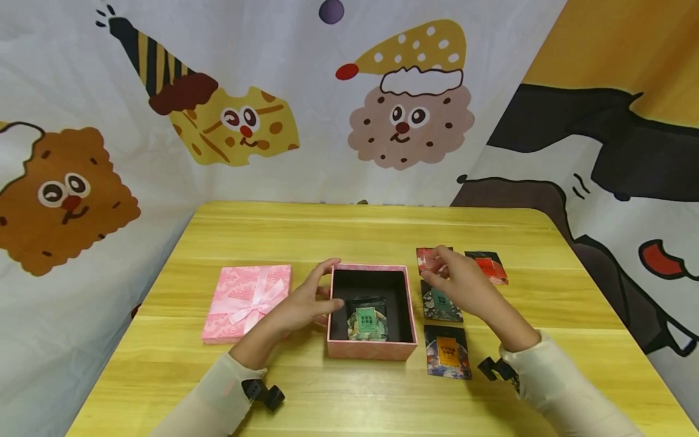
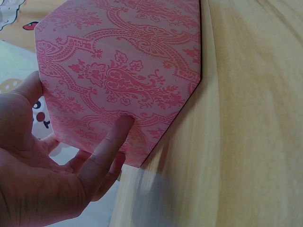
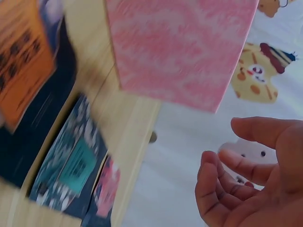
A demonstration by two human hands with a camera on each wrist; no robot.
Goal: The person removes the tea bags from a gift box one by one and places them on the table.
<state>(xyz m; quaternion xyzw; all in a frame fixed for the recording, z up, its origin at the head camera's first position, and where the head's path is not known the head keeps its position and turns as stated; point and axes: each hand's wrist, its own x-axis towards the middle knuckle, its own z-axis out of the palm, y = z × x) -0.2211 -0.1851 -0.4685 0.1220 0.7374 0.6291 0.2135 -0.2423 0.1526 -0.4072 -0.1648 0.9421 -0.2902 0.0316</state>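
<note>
A pink patterned box point(image 1: 372, 350) with a dark inside stands uncovered mid-table. My left hand point(image 1: 306, 303) grips its left wall, the thumb over the rim and other fingers against the outside point(image 2: 118, 85). Flat in the box lies a dark packet with a green label point(image 1: 367, 321). My right hand point(image 1: 464, 282) hovers right of the box, near a red packet point(image 1: 425, 260) that it partly covers. Its fingers point(image 3: 258, 165) bend loosely with nothing between them. Just below is a packet with a teal label point(image 1: 439, 306).
The pink lid with a ribbon bow point(image 1: 246, 300) lies left of the box. Nearest me on the right is a packet with an orange label point(image 1: 449, 352). A black-and-red packet point(image 1: 490, 268) lies at the far right of the table point(image 1: 546, 376). A cartoon-printed cloth point(image 1: 306, 182) hangs behind.
</note>
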